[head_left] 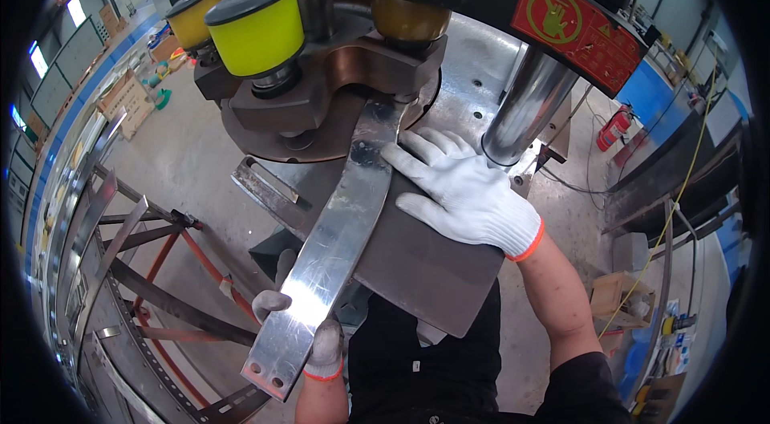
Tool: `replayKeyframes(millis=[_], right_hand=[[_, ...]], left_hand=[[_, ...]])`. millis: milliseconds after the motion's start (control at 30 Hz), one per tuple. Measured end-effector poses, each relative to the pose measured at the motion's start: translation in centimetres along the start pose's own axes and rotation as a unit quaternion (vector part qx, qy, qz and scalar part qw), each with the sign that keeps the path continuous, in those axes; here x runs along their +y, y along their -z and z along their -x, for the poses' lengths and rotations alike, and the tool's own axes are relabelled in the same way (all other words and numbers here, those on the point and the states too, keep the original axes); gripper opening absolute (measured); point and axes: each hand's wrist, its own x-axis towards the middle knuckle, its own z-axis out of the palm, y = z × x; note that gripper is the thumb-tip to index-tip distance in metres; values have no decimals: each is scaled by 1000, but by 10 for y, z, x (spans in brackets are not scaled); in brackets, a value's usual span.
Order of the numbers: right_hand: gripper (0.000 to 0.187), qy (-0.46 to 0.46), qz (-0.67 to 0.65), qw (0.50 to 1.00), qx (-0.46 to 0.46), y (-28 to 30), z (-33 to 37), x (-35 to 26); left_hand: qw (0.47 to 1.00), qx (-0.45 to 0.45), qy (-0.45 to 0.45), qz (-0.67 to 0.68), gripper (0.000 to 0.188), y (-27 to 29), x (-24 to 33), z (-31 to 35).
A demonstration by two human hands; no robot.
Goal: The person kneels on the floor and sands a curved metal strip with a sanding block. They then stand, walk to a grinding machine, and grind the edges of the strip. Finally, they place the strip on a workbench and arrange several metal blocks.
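Left hand (326, 348) grips a metal bar (330, 235); right hand (472, 193), spread wide, perhaps touches it; dark plate (437, 267) right of the left grip, grey floor (195, 171) left.

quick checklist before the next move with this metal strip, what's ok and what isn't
1. Left hand gripping the strip: ok, it holds the near end from both edges.
2. Right hand clear of the dark block: not ok, its fingertips are at the strip's right edge, close to the block.
3. Gloves on both hands: ok, white with orange cuffs.
4. Strip's far end fully seated: cannot tell, its contact with the block is partly hidden.
5. Machine stopped: cannot tell, a single moment shows no motion.
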Motion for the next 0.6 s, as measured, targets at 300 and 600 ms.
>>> replayKeyframes(millis=[300, 600], right_hand=[[61, -1, -3, 1000, 6, 0, 2, 0], [61, -4, -21, 999, 28, -2, 6, 2]], left_hand=[[999, 12, -26, -45, 63, -22, 9, -7], [999, 30, -5, -15, 74, -46, 22, -9]])
